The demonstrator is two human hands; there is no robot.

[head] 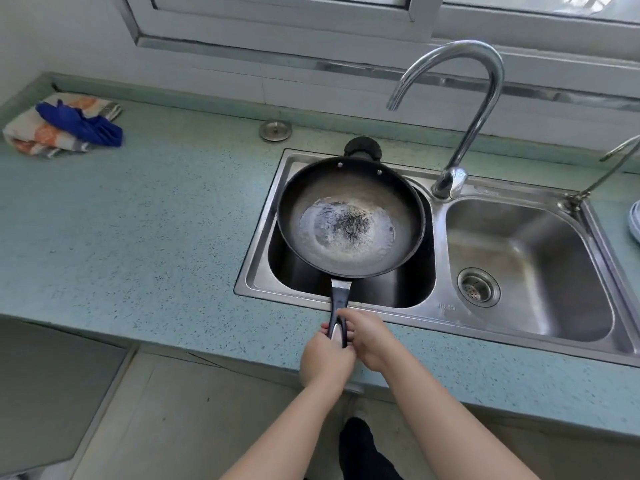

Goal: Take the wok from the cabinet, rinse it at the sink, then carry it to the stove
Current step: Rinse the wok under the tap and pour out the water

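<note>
— What are your hands doing?

— My left hand (325,358) and right hand (363,337) are both clamped on the end of the wok's handle (338,303), fingers curled tight, touching each other.

— Where's the wok?

— The wok (349,216) hangs level over the left basin of the sink (398,317), at 12 o'clock from my hands, the faucet (464,109) at 1 o'clock. A film of water sits in its bottom.

— Anything hidden?

— My palms cover the handle's end; the wok hides the left basin's drain.

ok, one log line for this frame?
stage: rinse | wok: over left basin, water inside | left hand, right hand: gripping handle | faucet: no flow
</note>
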